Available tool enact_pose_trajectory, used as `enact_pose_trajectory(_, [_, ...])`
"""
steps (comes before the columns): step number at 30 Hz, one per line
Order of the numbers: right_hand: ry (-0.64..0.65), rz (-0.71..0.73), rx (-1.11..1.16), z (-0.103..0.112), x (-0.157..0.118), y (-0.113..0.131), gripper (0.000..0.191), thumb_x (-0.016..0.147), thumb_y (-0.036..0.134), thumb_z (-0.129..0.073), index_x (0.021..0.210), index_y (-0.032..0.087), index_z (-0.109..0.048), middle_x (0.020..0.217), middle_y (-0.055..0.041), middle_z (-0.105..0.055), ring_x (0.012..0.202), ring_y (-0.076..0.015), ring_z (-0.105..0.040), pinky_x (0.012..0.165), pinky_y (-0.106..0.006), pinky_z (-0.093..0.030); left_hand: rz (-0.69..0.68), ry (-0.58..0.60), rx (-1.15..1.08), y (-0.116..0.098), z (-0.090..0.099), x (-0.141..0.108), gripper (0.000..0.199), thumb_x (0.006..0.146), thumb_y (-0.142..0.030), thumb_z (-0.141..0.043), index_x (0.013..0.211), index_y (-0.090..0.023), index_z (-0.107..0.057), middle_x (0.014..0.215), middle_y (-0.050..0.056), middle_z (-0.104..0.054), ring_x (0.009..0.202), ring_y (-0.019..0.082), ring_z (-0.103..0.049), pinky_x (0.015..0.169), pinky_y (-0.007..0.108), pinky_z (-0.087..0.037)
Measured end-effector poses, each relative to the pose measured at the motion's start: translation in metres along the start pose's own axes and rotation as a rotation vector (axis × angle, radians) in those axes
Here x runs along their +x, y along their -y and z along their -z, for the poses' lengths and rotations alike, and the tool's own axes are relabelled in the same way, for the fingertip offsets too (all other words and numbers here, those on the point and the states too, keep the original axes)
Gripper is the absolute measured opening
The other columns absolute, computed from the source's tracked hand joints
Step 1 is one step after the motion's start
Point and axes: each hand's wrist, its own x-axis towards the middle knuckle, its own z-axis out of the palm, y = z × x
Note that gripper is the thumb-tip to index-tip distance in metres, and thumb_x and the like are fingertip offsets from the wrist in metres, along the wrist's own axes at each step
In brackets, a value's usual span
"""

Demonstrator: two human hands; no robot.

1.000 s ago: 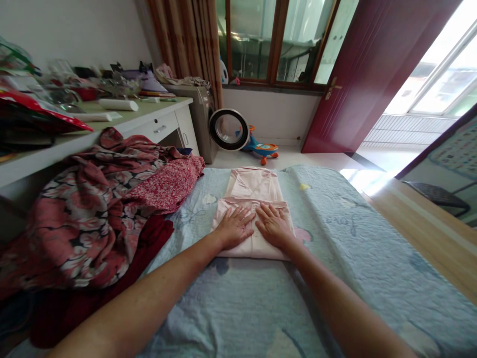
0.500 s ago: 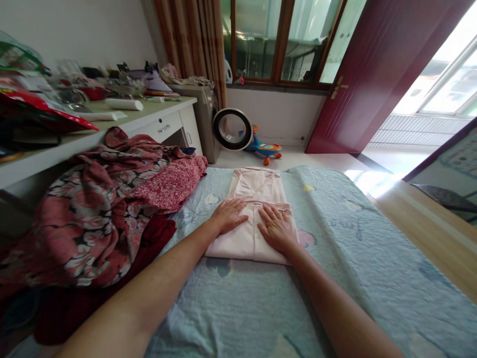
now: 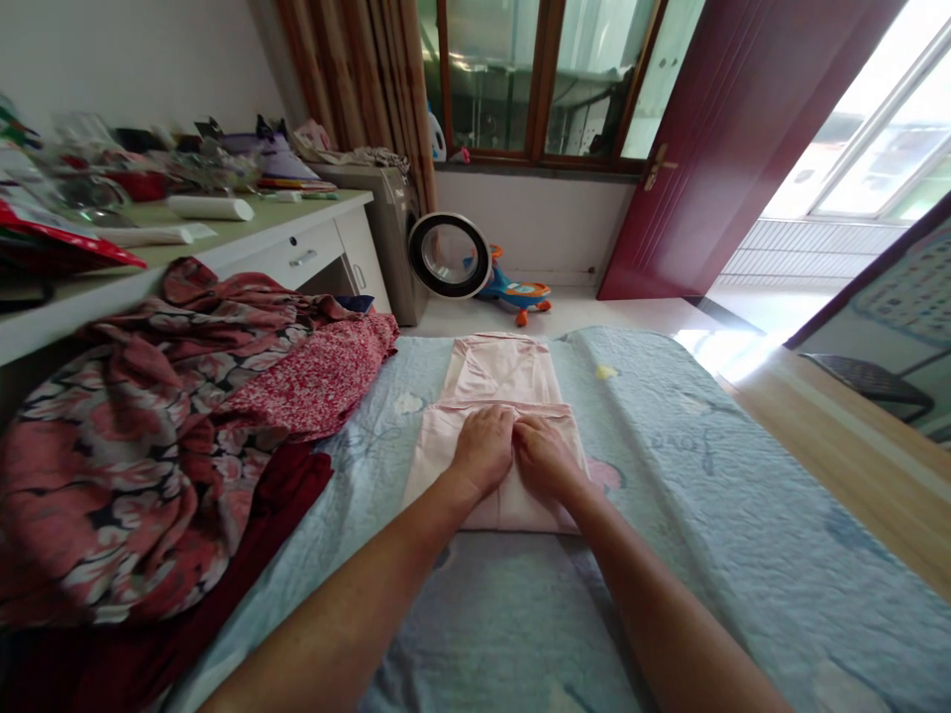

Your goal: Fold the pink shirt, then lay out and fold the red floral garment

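Observation:
A pale pink button-up shirt (image 3: pixel 438 456) lies folded into a rectangle on the bed, its lower part turned up over the rest. My left hand (image 3: pixel 482 451) rests on the middle of the folded layer, its fingers curled in and closed on the shirt's cloth near the front strip. Beside it, almost touching, my right hand (image 3: pixel 548 454) has its fingers bent and pinched at the same strip. The fingertips of both hands are partly hidden. Beneath the shirt spreads a light blue quilted bed cover (image 3: pixel 713 535).
Heaped clothes, a floral red garment (image 3: pixel 149 426) among them, lie at the left. A cluttered desk (image 3: pixel 253 248) stands behind them. Farther back are a washing machine with its round door (image 3: pixel 450 255) open, a blue ride-on toy (image 3: pixel 520 292) and a dark red door (image 3: pixel 698 149).
Both hands were flat with fingers spread on the shirt. They have since moved together at its middle, and their fingers have closed on the cloth. The view has shifted slightly.

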Motion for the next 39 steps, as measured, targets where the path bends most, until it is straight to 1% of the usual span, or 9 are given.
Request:
enact_pose_trajectory(5, [0.043, -0.022, -0.019, -0.008, -0.006, -0.029, 0.049, 0.097, 0.027, -0.035, 0.141, 0.012, -0.049, 0.148, -0.0124, -0.048, 0.138, -0.0202, -0.040, 0.116, -0.035, -0.026, -0.002, 0.065, -0.046, 0.010, -0.030, -0.009, 0.054, 0.095, -0.047, -0.040, 0.145, -0.029, -0.044, 0.156, 0.007, -0.038, 0.145, 0.036, -0.025, 0.115, 0.063, -0.014])
enact_pose_trajectory(9, [0.110, -0.088, -0.101, -0.007, -0.005, -0.041, 0.055, 0.100, 0.037, -0.030, 0.148, 0.013, -0.041, 0.157, -0.0104, -0.034, 0.147, -0.0209, -0.026, 0.119, -0.039, -0.018, 0.011, 0.100, -0.026, 0.015, -0.033, -0.013, 0.066, 0.090, -0.062, -0.043, 0.148, -0.031, -0.040, 0.162, 0.005, -0.027, 0.147, 0.044, -0.009, 0.111, 0.072, -0.006])
enact_pose_trajectory(20, [0.207, -0.341, -0.242, -0.005, 0.017, -0.060, 0.062, 0.100, 0.051, -0.020, 0.156, 0.023, -0.024, 0.164, -0.0023, -0.016, 0.151, -0.0220, -0.011, 0.120, -0.046, -0.014, 0.037, 0.160, 0.039, 0.010, -0.028, -0.015, 0.070, 0.088, -0.066, -0.042, 0.150, -0.035, -0.036, 0.164, -0.001, -0.016, 0.149, 0.041, -0.004, 0.112, 0.071, -0.005])
enact_pose_trajectory(24, [0.260, -0.462, -0.242, 0.006, 0.032, -0.060, 0.065, 0.097, 0.052, -0.032, 0.155, 0.021, -0.027, 0.164, -0.0054, -0.018, 0.150, -0.0316, -0.011, 0.117, -0.055, -0.014, 0.027, 0.144, 0.011, 0.011, -0.029, -0.015, 0.068, 0.088, -0.064, -0.043, 0.149, -0.035, -0.036, 0.164, -0.001, -0.017, 0.149, 0.041, -0.005, 0.113, 0.071, -0.003])
enact_pose_trajectory(27, [0.130, -0.485, -0.245, 0.018, 0.046, -0.040, 0.059, 0.090, 0.036, -0.051, 0.145, 0.015, -0.045, 0.158, -0.0135, -0.033, 0.144, -0.0376, -0.026, 0.114, -0.055, -0.022, 0.029, 0.130, -0.037, 0.012, -0.030, -0.016, 0.069, 0.088, -0.064, -0.045, 0.150, -0.034, -0.035, 0.164, 0.001, -0.020, 0.149, 0.042, -0.006, 0.113, 0.071, -0.003])
enact_pose_trajectory(31, [-0.166, -0.307, 0.061, 0.012, 0.059, -0.002, 0.039, 0.079, 0.009, -0.041, 0.109, 0.014, -0.066, 0.111, -0.0115, -0.067, 0.104, -0.0201, -0.060, 0.092, -0.029, -0.043, 0.027, 0.043, -0.121, 0.014, -0.031, -0.016, 0.069, 0.090, -0.056, -0.048, 0.150, -0.025, -0.031, 0.158, 0.010, -0.033, 0.147, 0.041, -0.014, 0.114, 0.068, -0.010])
enact_pose_trajectory(34, [-0.206, -0.339, 0.247, -0.013, 0.061, 0.012, 0.028, 0.074, 0.008, -0.040, 0.084, 0.016, -0.066, 0.082, -0.0060, -0.066, 0.079, -0.0172, -0.060, 0.074, -0.026, -0.044, 0.055, -0.074, -0.245, 0.020, -0.026, -0.011, 0.042, 0.095, -0.033, -0.043, 0.135, -0.019, -0.046, 0.138, 0.013, -0.052, 0.137, 0.031, -0.038, 0.114, 0.055, -0.027])
enact_pose_trajectory(36, [-0.273, -0.304, 0.257, -0.029, 0.058, 0.011, 0.026, 0.074, 0.007, -0.041, 0.080, 0.016, -0.064, 0.080, -0.0057, -0.064, 0.078, -0.0170, -0.058, 0.075, -0.026, -0.043, 0.091, -0.143, -0.355, 0.028, -0.021, -0.007, 0.029, 0.093, -0.019, -0.039, 0.118, -0.018, -0.054, 0.120, 0.010, -0.061, 0.119, 0.023, -0.054, 0.106, 0.041, -0.040])
enact_pose_trajectory(39, [-0.315, -0.168, 0.196, -0.042, 0.054, 0.006, 0.021, 0.079, 0.010, -0.046, 0.082, 0.017, -0.066, 0.087, -0.0069, -0.063, 0.084, -0.0182, -0.056, 0.081, -0.028, -0.042, 0.107, -0.161, -0.433, 0.044, -0.014, -0.001, 0.028, 0.086, -0.007, -0.039, 0.100, -0.018, -0.059, 0.105, 0.008, -0.064, 0.101, 0.018, -0.060, 0.094, 0.032, -0.048])
